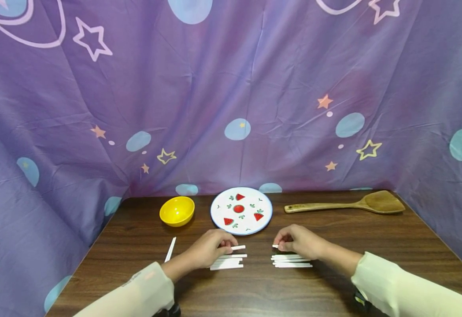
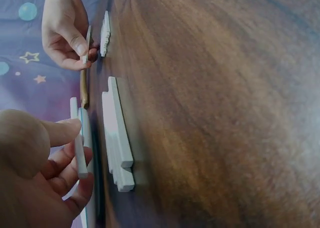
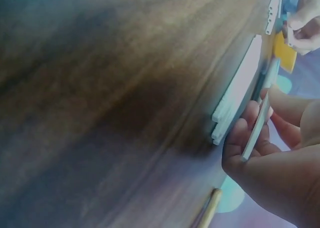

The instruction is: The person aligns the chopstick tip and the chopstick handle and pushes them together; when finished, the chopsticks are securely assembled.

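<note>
**Light pinch, level carry, gentle release**

In the head view, your left hand (image 1: pixel 208 248) holds a white stick (image 1: pixel 238 248) just beyond the left row of sticks (image 1: pixel 227 264), and your right hand (image 1: pixel 302 241) holds a second stick (image 1: pixel 275 246) just beyond the right row (image 1: pixel 292 264). Both rows lie on the brown surface (image 1: pixel 254 295), nearer you than the plate (image 1: pixel 224 206). Bring each piece in parallel to its row and keep your knuckles clear; such thin pieces would probably skew if brushed.

In the left wrist view, your thumb and fingers pinch the stick from opposite sides, apart from the row beside it. That row's ends are uneven, so line up one end before you let go.

In the right wrist view, your thumb and fingers likewise grip the second stick, apart from its row. Whether it is level is hard to tell at this angle, so check, then lower it without pressing.
</note>
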A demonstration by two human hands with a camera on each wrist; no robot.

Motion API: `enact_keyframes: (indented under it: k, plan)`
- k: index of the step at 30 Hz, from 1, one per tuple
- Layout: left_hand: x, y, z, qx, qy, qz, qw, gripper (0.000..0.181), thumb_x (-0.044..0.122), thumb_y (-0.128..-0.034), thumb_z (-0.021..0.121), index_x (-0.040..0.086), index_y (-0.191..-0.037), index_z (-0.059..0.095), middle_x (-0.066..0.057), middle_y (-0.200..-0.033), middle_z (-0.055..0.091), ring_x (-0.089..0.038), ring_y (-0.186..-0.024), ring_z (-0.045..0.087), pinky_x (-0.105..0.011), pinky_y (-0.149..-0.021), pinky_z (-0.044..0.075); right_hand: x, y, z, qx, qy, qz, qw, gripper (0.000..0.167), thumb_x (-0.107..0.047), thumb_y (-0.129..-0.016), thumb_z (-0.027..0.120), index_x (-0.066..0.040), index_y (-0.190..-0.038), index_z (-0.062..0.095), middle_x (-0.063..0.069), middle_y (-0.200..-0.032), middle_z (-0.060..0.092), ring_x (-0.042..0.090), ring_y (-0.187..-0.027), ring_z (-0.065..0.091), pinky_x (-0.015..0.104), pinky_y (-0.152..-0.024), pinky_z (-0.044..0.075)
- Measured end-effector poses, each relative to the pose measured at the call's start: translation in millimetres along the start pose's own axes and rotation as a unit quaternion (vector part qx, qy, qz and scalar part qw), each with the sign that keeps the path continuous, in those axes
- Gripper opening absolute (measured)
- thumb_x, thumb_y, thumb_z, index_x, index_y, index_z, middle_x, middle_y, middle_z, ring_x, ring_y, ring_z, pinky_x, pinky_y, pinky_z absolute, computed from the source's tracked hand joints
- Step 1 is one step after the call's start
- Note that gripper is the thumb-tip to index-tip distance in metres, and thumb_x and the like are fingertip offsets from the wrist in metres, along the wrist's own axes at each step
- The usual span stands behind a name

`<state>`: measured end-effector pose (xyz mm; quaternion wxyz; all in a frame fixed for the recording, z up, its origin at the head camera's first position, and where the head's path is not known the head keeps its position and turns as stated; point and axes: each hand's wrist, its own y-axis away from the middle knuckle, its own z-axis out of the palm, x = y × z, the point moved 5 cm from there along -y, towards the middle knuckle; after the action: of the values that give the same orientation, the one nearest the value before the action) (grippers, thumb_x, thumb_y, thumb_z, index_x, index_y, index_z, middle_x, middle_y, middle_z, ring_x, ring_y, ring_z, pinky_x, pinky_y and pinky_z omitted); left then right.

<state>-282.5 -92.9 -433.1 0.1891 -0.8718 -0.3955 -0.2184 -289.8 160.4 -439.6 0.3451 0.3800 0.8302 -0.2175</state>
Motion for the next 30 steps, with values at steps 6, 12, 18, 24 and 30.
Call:
enact_keyframes:
  k: [6,12,18,24,30]
  plan:
    - [11.0,0.0,-5.8,0.019,-0.028,0.033,0.9989,0.011,0.006,-0.0991,0.066,0.011,-0.104,0.074,0.006,-0.087,0.057,-0.005,-0.080,0.053,-0.023,-0.074,0.047,-2.9,-0.6,-4.3,0.002,-0.030,0.026,0.9992,0.005,-0.001,-0.096,0.065,0.001,-0.096,0.069,0.008,-0.078,0.066,0.011,-0.067,0.061,0.025,-0.055,0.051]
    - [19.2,0.1,-7.8,0.041,-0.027,0.049,0.9976,0.009,0.002,-0.0969,0.063,0.008,-0.102,0.067,0.001,-0.093,0.060,-0.009,-0.084,0.054,-0.024,-0.076,0.048,-10.4,-1.5,-7.1,0.010,-0.032,0.004,0.9994,0.003,0.000,-0.096,0.064,0.000,-0.097,0.067,0.011,-0.078,0.064,0.012,-0.060,0.058,0.024,-0.052,0.049]
    - [21.5,-0.7,-7.6,0.046,-0.023,0.043,0.9978,0.008,0.008,-0.1018,0.061,0.009,-0.107,0.067,-0.001,-0.100,0.070,-0.011,-0.089,0.059,-0.030,-0.081,0.051,-16.6,-3.3,-8.0,0.013,-0.024,-0.003,0.9996,0.004,0.001,-0.095,0.064,0.000,-0.098,0.067,0.006,-0.081,0.068,0.013,-0.065,0.058,0.023,-0.056,0.048]
    - [23.4,-0.1,-7.3,0.037,-0.037,0.052,0.9973,0.014,0.013,-0.1040,0.059,0.010,-0.113,0.070,-0.001,-0.099,0.073,-0.012,-0.093,0.064,-0.034,-0.088,0.054,-22.1,-4.7,-9.9,0.013,-0.002,0.000,0.9999,0.009,-0.001,-0.096,0.064,0.002,-0.101,0.071,0.001,-0.079,0.072,0.010,-0.066,0.059,0.022,-0.059,0.048]
    - [28.3,-1.4,-8.2,0.018,-0.043,0.045,0.9979,0.012,0.013,-0.1043,0.059,0.009,-0.111,0.068,0.011,-0.073,0.055,-0.004,-0.069,0.049,-0.025,-0.068,0.045,-30.9,-4.5,-13.1,0.020,0.029,-0.010,0.9993,0.011,-0.008,-0.099,0.065,-0.002,-0.100,0.074,-0.003,-0.076,0.071,0.003,-0.060,0.054,0.023,-0.055,0.047]
